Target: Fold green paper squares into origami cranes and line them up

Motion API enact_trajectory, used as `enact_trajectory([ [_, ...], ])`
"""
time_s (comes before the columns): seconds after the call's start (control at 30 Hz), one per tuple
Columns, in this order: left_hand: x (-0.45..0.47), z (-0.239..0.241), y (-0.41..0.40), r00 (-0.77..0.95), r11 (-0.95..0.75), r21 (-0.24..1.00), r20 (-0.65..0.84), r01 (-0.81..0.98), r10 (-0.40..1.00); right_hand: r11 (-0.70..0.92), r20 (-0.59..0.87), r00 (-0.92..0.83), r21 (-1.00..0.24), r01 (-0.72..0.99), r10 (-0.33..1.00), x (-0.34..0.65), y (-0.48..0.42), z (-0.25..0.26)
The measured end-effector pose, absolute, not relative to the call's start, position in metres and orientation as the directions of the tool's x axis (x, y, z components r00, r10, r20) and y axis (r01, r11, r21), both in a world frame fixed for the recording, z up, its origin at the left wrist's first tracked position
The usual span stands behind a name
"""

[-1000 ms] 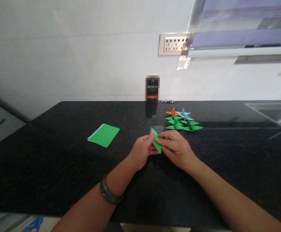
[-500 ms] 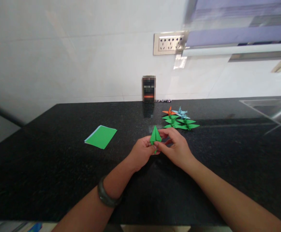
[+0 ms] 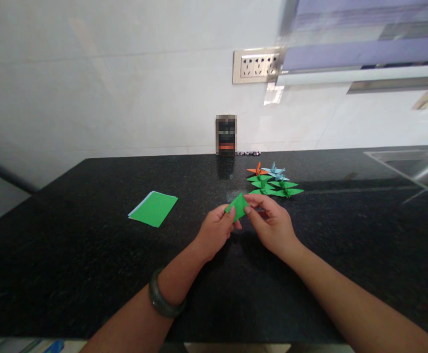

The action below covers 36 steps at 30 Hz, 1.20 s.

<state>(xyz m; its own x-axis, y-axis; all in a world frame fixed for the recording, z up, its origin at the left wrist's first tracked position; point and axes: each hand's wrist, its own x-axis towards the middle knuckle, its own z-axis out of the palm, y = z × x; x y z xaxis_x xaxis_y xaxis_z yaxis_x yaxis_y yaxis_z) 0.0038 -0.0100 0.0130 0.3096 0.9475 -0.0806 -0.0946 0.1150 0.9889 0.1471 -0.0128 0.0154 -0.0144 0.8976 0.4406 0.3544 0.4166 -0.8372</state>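
Note:
A small piece of folded green paper (image 3: 239,207) is held above the dark countertop between both hands. My left hand (image 3: 215,230) pinches its left side, with the thumb lying on the front face. At the right edge, my right hand (image 3: 272,223) grips the paper between thumb and fingers. Just beyond the right hand sit several folded paper cranes: green cranes (image 3: 283,189), an orange crane (image 3: 258,169) and light blue cranes (image 3: 275,170). Off to the left lies a stack of square paper (image 3: 154,210), green on top with light blue showing beneath.
The black speckled countertop (image 3: 88,255) meets a tiled wall. A blurred dark upright object (image 3: 226,136) leans there beside a beaded string (image 3: 249,153). A metal sink (image 3: 427,169) is set in at the right, and a socket panel (image 3: 257,66) is on the wall.
The green paper has gone from a narrow upright kite shape with a centre slit to a wider, tilted diamond with a flat face. Both thumbs have shifted to its sides.

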Motion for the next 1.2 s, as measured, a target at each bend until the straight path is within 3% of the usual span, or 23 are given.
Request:
enact_trajectory([
  [0.1,0.004,0.011,-0.010,0.297,0.141,0.975,-0.085,-0.171,0.951,0.384,0.400,0.006,-0.883,0.272,0.916,0.146,-0.015,0.017],
  [0.2,0.004,0.009,-0.010,0.303,0.129,0.977,-0.072,-0.171,0.950,0.373,0.405,0.044,-0.875,0.309,0.913,0.147,-0.014,0.017],
  [0.27,0.005,0.008,-0.011,0.323,0.131,0.979,-0.075,-0.155,0.943,0.437,0.490,0.018,-0.794,0.422,0.872,0.149,-0.012,0.016],
  [0.37,0.006,0.010,-0.012,0.347,0.182,0.967,-0.113,-0.175,0.931,0.561,0.644,-0.105,-0.561,0.609,0.758,0.153,-0.007,0.015],
  [0.47,0.007,0.010,-0.012,0.357,0.219,0.950,-0.130,-0.222,0.925,0.592,0.708,-0.190,-0.379,0.711,0.681,0.158,-0.004,0.015],
  [0.8,0.007,0.007,-0.011,0.346,0.242,0.920,-0.129,-0.309,0.929,0.585,0.746,-0.287,-0.167,0.794,0.601,0.158,-0.005,0.019],
  [1.07,0.006,0.007,-0.011,0.353,0.189,0.950,-0.093,-0.249,0.931,0.618,0.760,-0.229,-0.272,0.737,0.608,0.157,-0.005,0.018],
  [1.2,0.006,0.008,-0.011,0.369,0.147,0.970,-0.066,-0.195,0.927,0.602,0.722,-0.146,-0.426,0.676,0.676,0.154,-0.005,0.017],
])
